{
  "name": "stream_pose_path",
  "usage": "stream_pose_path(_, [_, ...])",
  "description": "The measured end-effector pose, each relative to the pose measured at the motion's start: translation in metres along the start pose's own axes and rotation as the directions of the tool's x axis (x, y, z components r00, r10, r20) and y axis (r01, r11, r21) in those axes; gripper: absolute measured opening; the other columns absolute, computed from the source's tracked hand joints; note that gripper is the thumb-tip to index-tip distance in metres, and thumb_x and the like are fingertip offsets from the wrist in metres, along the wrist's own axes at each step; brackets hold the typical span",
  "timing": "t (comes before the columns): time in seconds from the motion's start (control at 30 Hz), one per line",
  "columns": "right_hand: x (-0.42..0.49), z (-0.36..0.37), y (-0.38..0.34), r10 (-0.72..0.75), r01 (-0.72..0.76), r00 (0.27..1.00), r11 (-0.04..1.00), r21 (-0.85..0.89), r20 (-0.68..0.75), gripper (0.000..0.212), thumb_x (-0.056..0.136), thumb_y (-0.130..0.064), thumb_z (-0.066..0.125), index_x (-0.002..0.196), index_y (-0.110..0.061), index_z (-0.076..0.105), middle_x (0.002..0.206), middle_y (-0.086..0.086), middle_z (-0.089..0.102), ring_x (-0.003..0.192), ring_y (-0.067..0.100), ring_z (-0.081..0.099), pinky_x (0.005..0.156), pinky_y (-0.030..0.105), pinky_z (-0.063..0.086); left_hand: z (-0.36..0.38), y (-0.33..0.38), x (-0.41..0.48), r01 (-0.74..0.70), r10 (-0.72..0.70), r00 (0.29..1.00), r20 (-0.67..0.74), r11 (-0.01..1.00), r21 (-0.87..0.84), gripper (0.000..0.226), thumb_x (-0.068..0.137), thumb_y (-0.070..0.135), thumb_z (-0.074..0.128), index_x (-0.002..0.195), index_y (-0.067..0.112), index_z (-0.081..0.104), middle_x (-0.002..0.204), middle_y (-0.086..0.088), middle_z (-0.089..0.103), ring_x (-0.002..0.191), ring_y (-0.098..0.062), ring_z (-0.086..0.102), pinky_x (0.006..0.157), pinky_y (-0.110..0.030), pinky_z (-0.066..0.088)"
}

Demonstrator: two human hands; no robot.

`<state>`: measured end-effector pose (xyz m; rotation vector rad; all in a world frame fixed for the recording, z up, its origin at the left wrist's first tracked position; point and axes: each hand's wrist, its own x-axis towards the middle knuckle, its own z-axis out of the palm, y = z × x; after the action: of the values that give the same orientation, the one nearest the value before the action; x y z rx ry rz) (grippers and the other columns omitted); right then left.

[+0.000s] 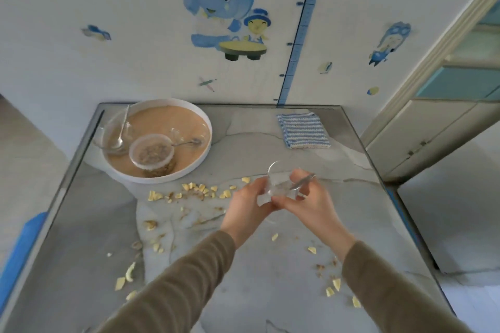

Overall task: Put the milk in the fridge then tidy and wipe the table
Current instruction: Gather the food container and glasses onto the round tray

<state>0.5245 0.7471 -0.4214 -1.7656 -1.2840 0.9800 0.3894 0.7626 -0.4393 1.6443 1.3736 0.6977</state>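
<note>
We log left hand (247,205) and right hand (311,204) together, clamped on glass bowl (276,185) | tray (151,180) lies away-left, at bench's (270,278) far-left corner | left hand nearer.

The grey marbled stone worktop (270,292) carries a round white tray (201,155) at back left, a folded blue-and-white striped cloth (304,130) at back right, and scattered yellowish food crumbs (194,190).

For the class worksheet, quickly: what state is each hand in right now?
Left hand: closed around the clear glass bowl.
Right hand: closed on the metal spoon, which is held at the bowl.
</note>
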Motion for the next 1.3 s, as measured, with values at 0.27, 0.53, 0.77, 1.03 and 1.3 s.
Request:
stream_pose_path(0.27, [-0.009,0.133,-0.088,-0.077,0.076,0.988,0.997,0.013,0.132,0.056,0.064,-0.02,0.081,0.113,-0.023,0.052,0.105,-0.012,0.055,0.107,0.01,0.052,0.089,0.025,0.042,-0.147,-0.063,-0.03,-0.013,0.013,0.989,-0.147,1.0,0.003,0.026,0.075,0.031,0.073,0.096,0.022,0.06,0.091,0.009,0.062,0.088,-0.008,0.056,0.074,-0.018,0.038])
stream_pose_path(0.53, [0.003,0.212,-0.14,-0.103,0.097,0.966,0.995,0.038,0.235,0.046,0.067,-0.024,0.08,0.103,-0.01,0.055,0.079,-0.007,0.059,0.074,0.005,0.06,0.065,0.014,0.047,-0.232,-0.12,-0.045,0.054,-0.038,0.958,-0.284,0.997,0.05,0.043,0.08,0.034,0.068,0.118,0.017,0.059,0.106,0.008,0.061,0.102,-0.01,0.056,0.086,-0.017,0.039])
stream_pose_path(0.77, [0.051,0.232,-0.188,-0.186,0.181,0.954,0.982,0.045,0.236,0.033,0.065,-0.027,0.081,0.084,-0.014,0.057,0.08,-0.001,0.064,0.073,0.004,0.063,0.068,0.018,0.049,-0.248,-0.176,-0.032,0.174,-0.122,0.968,-0.221,0.956,0.236,0.043,0.093,0.025,0.051,0.135,0.015,0.045,0.141,-0.002,0.045,0.127,-0.019,0.044,0.101,-0.025,0.034])
stream_pose_path(1.03, [0.137,0.237,-0.229,-0.266,0.259,0.961,0.962,0.087,0.074,0.039,0.063,-0.026,0.082,0.078,-0.013,0.049,0.074,0.001,0.05,0.069,0.014,0.052,0.071,0.025,0.047,-0.237,-0.207,0.022,0.084,-0.037,0.994,-0.099,0.852,0.516,0.036,0.092,0.018,0.05,0.128,0.014,0.052,0.139,-0.004,0.045,0.133,-0.019,0.035,0.113,-0.029,0.016])
stream_pose_path(1.3, [0.187,0.272,-0.201,-0.219,0.219,0.976,0.976,0.016,0.004,0.045,0.068,-0.02,0.079,0.064,-0.023,0.034,0.061,-0.009,0.036,0.056,0.004,0.039,0.063,0.02,0.038,-0.23,-0.231,0.049,0.094,-0.049,0.993,-0.105,0.873,0.479,0.028,0.095,0.017,0.045,0.113,0.006,0.064,0.124,-0.009,0.058,0.13,-0.019,0.041,0.102,-0.024,0.03])
